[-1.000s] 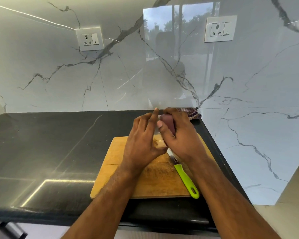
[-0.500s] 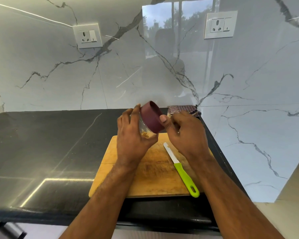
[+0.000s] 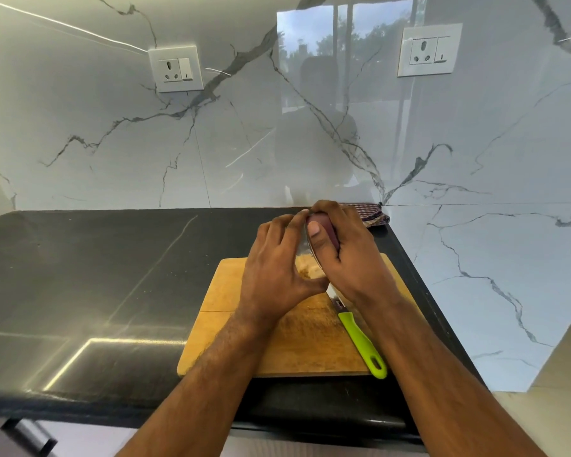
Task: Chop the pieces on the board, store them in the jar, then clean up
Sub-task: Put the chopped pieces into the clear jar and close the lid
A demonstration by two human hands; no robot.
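A small clear jar [image 3: 305,263] with tan chopped pieces inside lies tilted on its side above the wooden cutting board [image 3: 225,291]. My left hand [image 3: 274,268] wraps around the jar's body. My right hand [image 3: 346,255] grips its maroon lid [image 3: 327,227], thumb across the lid's face. A knife with a green handle [image 3: 361,346] lies on the board's right side, its blade partly hidden under my right wrist.
The board sits on a black stone counter [image 3: 96,275] near its front right corner. A checked cloth [image 3: 373,216] lies bunched at the back by the marble wall. A drawer handle [image 3: 27,435] shows below the counter edge.
Half a second ago only my left hand held the jar up with the lid facing me. Now both hands are lower over the board and my right hand has closed over the lid.
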